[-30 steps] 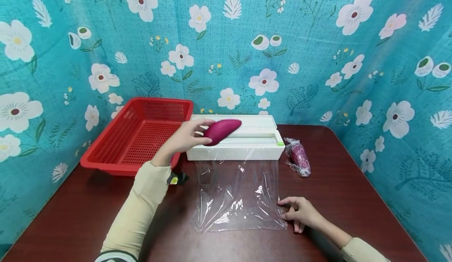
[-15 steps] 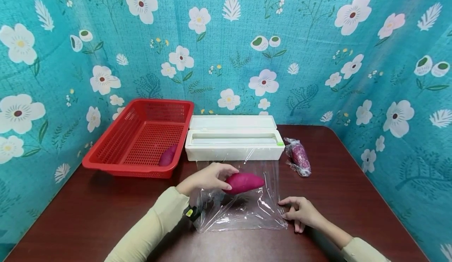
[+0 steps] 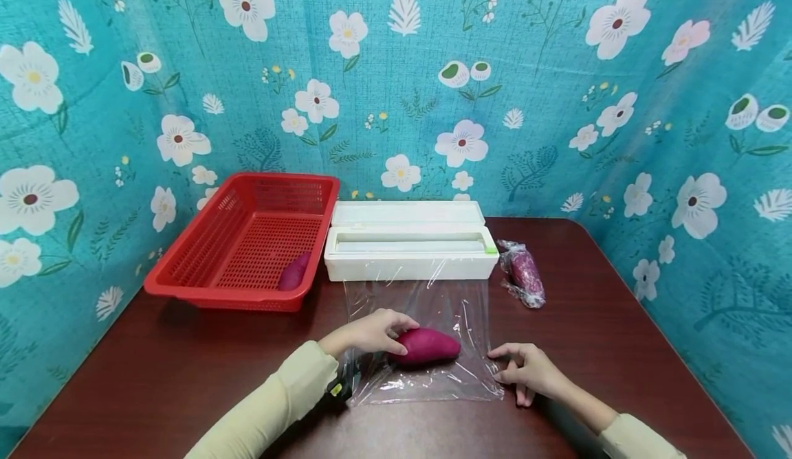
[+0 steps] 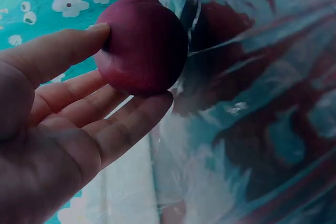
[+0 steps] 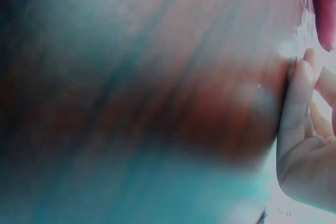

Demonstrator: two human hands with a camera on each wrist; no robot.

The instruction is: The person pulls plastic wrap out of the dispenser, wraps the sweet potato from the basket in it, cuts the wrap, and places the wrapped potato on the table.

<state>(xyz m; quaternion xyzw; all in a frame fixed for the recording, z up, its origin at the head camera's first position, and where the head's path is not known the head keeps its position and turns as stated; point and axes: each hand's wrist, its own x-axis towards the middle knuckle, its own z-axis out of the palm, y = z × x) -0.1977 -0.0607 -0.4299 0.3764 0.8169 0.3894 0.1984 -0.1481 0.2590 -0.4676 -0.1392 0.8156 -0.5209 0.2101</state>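
My left hand [image 3: 376, 334] grips a purple sweet potato [image 3: 431, 346] by its left end, thumb on one side and fingers on the other. It lies low over a stretched sheet of cling film [image 3: 427, 387]. In the left wrist view the sweet potato [image 4: 144, 45] appears end-on, with the shiny film beside it. My right hand [image 3: 531, 374] rests at the film's right edge, index finger and thumb apart and touching it near the front corner. In the right wrist view the same hand [image 5: 310, 140] has its fingertips toward the film, with the sweet potato beyond.
The film runs from an open white dispenser box [image 3: 411, 266] at the back. Left of it stands a red plastic basket [image 3: 229, 299] with another sweet potato [image 3: 293, 272] inside. A film-wrapped sweet potato [image 3: 524, 277] lies right of the box. A floral curtain [image 3: 396, 88] hangs behind.
My left hand has brought the sweet potato from above the dispenser box forward and down over the cling film. My right hand has stayed at the film's edge.
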